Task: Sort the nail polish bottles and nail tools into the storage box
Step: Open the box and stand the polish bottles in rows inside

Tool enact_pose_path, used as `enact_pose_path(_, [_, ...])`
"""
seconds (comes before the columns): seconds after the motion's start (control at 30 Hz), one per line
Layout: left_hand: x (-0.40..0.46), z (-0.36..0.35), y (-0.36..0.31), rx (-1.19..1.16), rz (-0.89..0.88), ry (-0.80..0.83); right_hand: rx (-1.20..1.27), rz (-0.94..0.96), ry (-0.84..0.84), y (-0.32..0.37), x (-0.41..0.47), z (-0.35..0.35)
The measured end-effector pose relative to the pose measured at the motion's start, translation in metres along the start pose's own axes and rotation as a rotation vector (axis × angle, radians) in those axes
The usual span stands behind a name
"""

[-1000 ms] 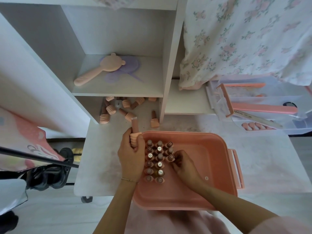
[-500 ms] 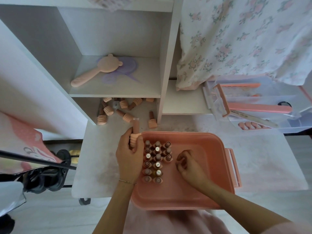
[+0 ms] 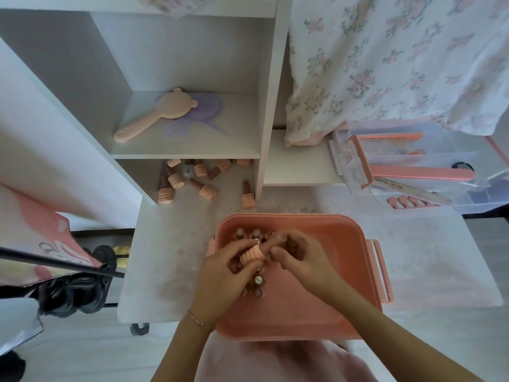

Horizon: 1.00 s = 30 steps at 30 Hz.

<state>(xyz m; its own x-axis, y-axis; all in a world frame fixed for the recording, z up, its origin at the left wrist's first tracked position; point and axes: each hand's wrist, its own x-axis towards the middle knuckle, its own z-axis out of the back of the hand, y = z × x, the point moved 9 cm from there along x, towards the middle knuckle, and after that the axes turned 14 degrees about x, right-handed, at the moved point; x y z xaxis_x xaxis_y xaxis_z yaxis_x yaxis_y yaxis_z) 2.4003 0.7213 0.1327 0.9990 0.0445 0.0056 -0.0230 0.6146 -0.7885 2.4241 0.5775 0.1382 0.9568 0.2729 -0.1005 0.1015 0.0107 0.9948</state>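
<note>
Both hands over the salmon-pink plastic storage box on the white worktop. Left hand has its grip curled round one peach ribbed-cap nail polish bottle, held tilted above the stacked rows; right hand pinches at the same bottle's far end w/ fingertips, exact contact partly hidden. Task partly done, by my read: a block of upright polish bottles already sits in the box's left half, most of it hidden under the hands, right half of box floor bare. Left to do: approx. half a dozen loose peach-capped bottles lying scattered under the white shelf unit, one more standing near the shelf's upright. Nail tools not yet sorted either: long pink nail file and pink toe separator lie in/at the clear plastic tray at far right. Room: the box's near edge overhangs the worktop front, towards the lap, so tipping risk if pressed. Plenty of open worktop left and right of the box; shelf overhang cramps reach to the loose bottles.
</note>
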Motion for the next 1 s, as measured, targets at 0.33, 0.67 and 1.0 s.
enact_pose_path(0.33, [-0.003,0.024,0.027,0.130,0.131,-0.235,-0.366,-0.154,0.029,-0.035,-0.026,0.036])
enact_pose_path(0.67, [-0.010,0.011,0.056,0.015,0.333,-0.168,-0.618,-0.199,0.154,-0.088,-0.017,0.024])
enact_pose_path(1.0, [-0.010,0.010,0.064,-0.020,0.340,-0.184,-0.601,-0.367,0.192,-0.118,-0.016,0.024])
